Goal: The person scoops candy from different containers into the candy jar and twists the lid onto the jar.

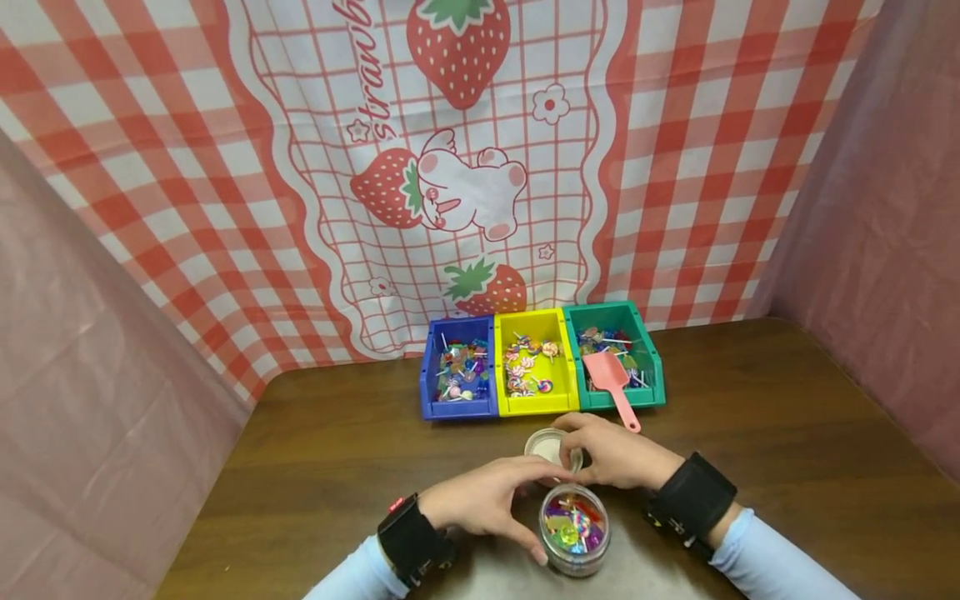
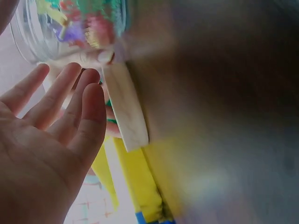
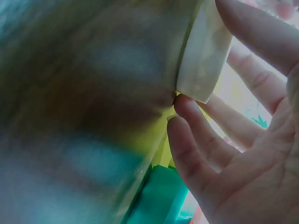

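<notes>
A clear round jar (image 1: 575, 533) filled with colourful small candies stands near the front edge of the table. Around its left and far side reaches my left hand (image 1: 491, 498), thumb and fingers spread; in the left wrist view the fingers (image 2: 93, 105) look loosely straight with nothing gripped. Just behind the jar is a round lid (image 1: 545, 447), pale inside with a light wood-like side in the left wrist view. My right hand (image 1: 618, 452) holds this lid by its right edge, the thumb and fingers on its rim, low over the table.
Behind the hands stand three joined bins: a blue bin (image 1: 459, 408), a yellow bin (image 1: 536, 405) and a green bin (image 1: 651, 367), each with small lollipops or candies. A pink scoop (image 1: 611, 375) leans over the green bin's front. A checked strawberry cloth (image 1: 465, 192) hangs behind.
</notes>
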The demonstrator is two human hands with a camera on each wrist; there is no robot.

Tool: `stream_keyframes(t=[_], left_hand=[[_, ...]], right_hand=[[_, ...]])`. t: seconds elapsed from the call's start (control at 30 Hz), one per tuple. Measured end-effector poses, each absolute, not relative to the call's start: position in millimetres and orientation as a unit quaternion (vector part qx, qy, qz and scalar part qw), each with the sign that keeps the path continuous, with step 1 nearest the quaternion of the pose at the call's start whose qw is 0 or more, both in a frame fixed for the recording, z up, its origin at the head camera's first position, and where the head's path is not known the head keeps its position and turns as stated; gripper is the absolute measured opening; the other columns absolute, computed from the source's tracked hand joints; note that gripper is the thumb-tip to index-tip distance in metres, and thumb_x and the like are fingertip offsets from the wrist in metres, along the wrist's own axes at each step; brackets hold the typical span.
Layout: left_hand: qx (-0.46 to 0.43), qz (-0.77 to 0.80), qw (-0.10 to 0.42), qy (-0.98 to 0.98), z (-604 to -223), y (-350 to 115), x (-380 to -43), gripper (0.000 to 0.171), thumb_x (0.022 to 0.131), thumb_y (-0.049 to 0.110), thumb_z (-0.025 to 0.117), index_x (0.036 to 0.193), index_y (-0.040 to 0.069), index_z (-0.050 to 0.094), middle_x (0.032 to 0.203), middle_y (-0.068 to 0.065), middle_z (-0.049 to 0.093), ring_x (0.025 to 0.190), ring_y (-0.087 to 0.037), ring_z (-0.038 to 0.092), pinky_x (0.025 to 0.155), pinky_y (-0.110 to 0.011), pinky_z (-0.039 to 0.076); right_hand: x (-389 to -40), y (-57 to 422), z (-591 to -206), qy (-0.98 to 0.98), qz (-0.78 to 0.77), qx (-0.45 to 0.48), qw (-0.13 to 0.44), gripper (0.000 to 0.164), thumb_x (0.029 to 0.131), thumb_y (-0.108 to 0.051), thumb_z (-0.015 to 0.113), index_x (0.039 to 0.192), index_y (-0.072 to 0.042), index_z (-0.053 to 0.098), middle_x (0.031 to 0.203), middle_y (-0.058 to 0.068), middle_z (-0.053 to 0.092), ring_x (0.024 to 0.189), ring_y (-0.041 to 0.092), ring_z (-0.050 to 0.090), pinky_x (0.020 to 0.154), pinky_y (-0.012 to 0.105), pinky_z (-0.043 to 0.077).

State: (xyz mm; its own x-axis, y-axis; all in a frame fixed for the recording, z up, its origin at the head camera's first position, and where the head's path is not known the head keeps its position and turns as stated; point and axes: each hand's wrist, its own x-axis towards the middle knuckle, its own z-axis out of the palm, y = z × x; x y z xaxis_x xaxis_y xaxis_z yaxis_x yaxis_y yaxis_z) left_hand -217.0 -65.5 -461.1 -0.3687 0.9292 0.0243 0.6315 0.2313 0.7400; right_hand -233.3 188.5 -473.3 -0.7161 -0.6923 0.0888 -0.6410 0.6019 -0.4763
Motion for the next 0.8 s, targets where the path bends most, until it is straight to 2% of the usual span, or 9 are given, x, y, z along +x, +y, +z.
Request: stream_keyframes(t=[0.17, 0.3, 0.5, 0.67, 0.8], left_hand=[[0.532, 0.330, 0.218, 0.748, -462.2, -61.7, -211.6, 0.093, 0.078, 0.030, 0.087, 0.154, 0.023, 0.035, 0.149, 0.013, 0.043, 0.132, -0.002, 0.041, 0.108, -0.027, 0.035], [0.532, 0.322, 0.214, 0.754, -465.2, -60.3, -209.1, 0.096, 0.078, 0.032, 0.087, 0.156, 0.023, 0.032, 0.151, 0.013, 0.041, 0.135, -0.003, 0.037, 0.110, -0.029, 0.032], [0.528, 0.302, 0.214, 0.764, -467.5, -56.9, -210.0, 0.094, 0.079, 0.037, 0.086, 0.155, 0.020, 0.034, 0.150, 0.011, 0.041, 0.135, -0.003, 0.037, 0.110, -0.029, 0.033], [0.527, 0.307, 0.206, 0.765, -470.4, -56.3, -210.5, 0.083, 0.080, 0.037, 0.085, 0.148, 0.021, 0.041, 0.139, 0.012, 0.051, 0.126, 0.001, 0.045, 0.105, -0.024, 0.037], [0.526, 0.303, 0.193, 0.771, -470.7, -55.2, -209.9, 0.078, 0.078, 0.041, 0.086, 0.142, 0.022, 0.045, 0.132, 0.013, 0.054, 0.120, 0.003, 0.048, 0.102, -0.021, 0.038]], right_hand=[[-233.8, 191.1, -472.7, 0.898, -0.261, -0.351, 0.044, 0.025, 0.077, -0.034, 0.086, 0.085, -0.026, 0.064, 0.118, 0.002, 0.056, 0.104, 0.022, 0.053, 0.085, 0.040, 0.052], [-233.2, 195.1, -468.8, 0.893, -0.287, -0.346, 0.027, 0.033, 0.078, -0.037, 0.086, 0.098, -0.023, 0.065, 0.115, -0.003, 0.052, 0.103, 0.019, 0.051, 0.084, 0.036, 0.051], [-232.2, 203.1, -453.5, 0.886, -0.330, -0.325, -0.010, 0.055, 0.075, -0.040, 0.088, 0.118, -0.020, 0.061, 0.120, -0.003, 0.051, 0.106, 0.018, 0.050, 0.085, 0.036, 0.051], [-225.3, 213.7, -443.4, 0.884, -0.359, -0.299, 0.002, 0.083, 0.072, -0.041, 0.089, 0.140, -0.013, 0.051, 0.130, 0.003, 0.050, 0.110, 0.019, 0.050, 0.087, 0.040, 0.051], [-219.1, 225.3, -441.5, 0.882, -0.364, -0.298, 0.012, 0.089, 0.072, -0.039, 0.090, 0.143, -0.006, 0.050, 0.129, 0.005, 0.048, 0.107, 0.019, 0.051, 0.085, 0.036, 0.051]])
